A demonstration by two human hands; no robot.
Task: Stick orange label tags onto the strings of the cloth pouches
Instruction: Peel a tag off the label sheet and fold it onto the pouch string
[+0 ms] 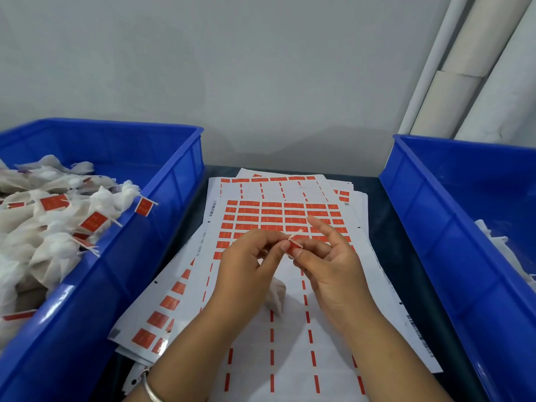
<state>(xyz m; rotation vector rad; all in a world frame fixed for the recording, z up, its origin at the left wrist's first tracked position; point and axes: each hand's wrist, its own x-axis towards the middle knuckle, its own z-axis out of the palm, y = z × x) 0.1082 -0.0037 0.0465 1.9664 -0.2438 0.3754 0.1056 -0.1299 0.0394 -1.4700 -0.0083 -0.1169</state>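
My left hand (246, 265) and my right hand (327, 256) meet above the label sheets (261, 216). Between their fingertips is a small orange label tag (294, 247) folded round a thin white string (295, 234), whose end sticks up past the tag. My right thumb and fingers pinch the tag; my left thumb and forefinger pinch the string beside it. A white cloth pouch (277, 294) hangs below the hands, partly hidden by them. The sheets carry rows of orange labels.
A blue bin (174, 169) on the left holds several white pouches with orange tags (53, 202) on their strings. A second blue bin (435, 204) on the right holds white pouches at its edge. White pipes (452, 82) run up the wall at the back right.
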